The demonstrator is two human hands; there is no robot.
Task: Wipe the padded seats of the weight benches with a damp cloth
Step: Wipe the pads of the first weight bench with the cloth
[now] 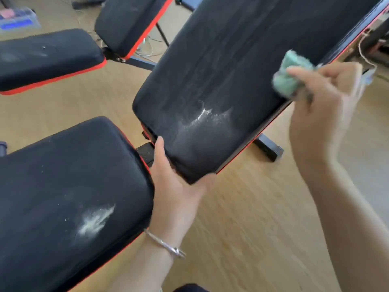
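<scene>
A pale wooden floor (252,228) is spread beneath everything. Across it, the tilted black back pad (231,60) is seen, red-trimmed. The near seat pad (63,186) is set just below its lower end, and a second bench (46,57) is parked at upper left. The back pad's lower end is gripped by the left hand (176,186), thumb laid up one edge. A bunched green cloth (292,74) is clutched in the right hand (324,102) and held against the pad's right edge. White smears are left on the back pad (202,116) and the seat (94,220). A silver bracelet (166,244) is worn on the left wrist.
</scene>
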